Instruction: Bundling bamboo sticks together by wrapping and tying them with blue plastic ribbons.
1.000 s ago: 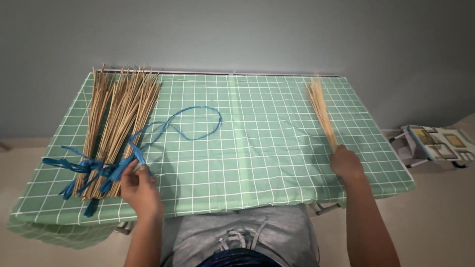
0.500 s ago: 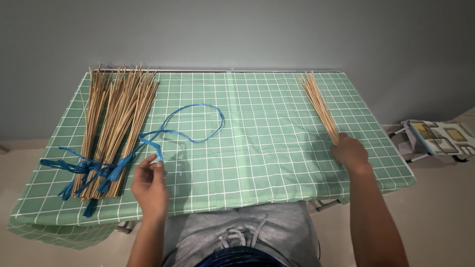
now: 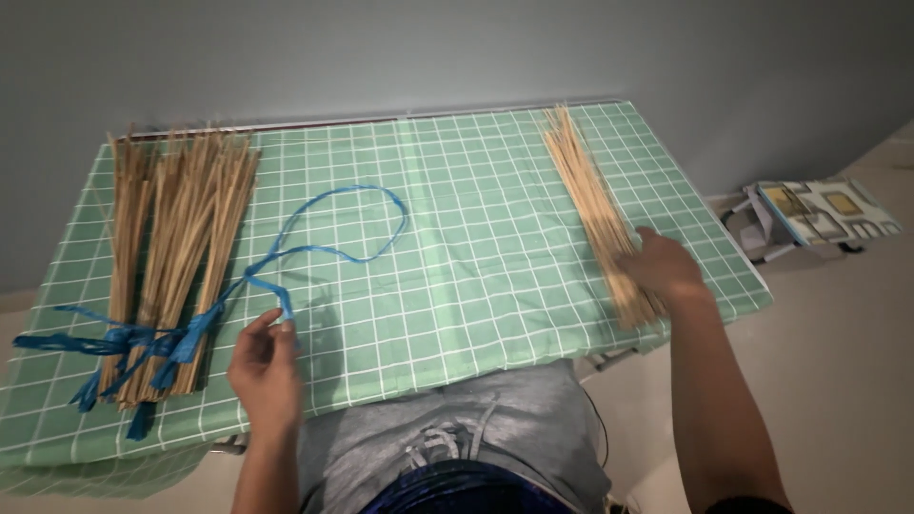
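Fingertips of my left hand [image 3: 264, 366] pinch the free end of the blue ribbon [image 3: 328, 228], which loops across the middle of the table [image 3: 476, 276] from the tied stick bundles [image 3: 171, 257] at the left edge. My right hand [image 3: 662, 268] lies loosely cupped over the loose sticks [image 3: 590, 205] near the right edge. Best, I judge, to gather those ends evenly, keeping the ribbon untwisted.
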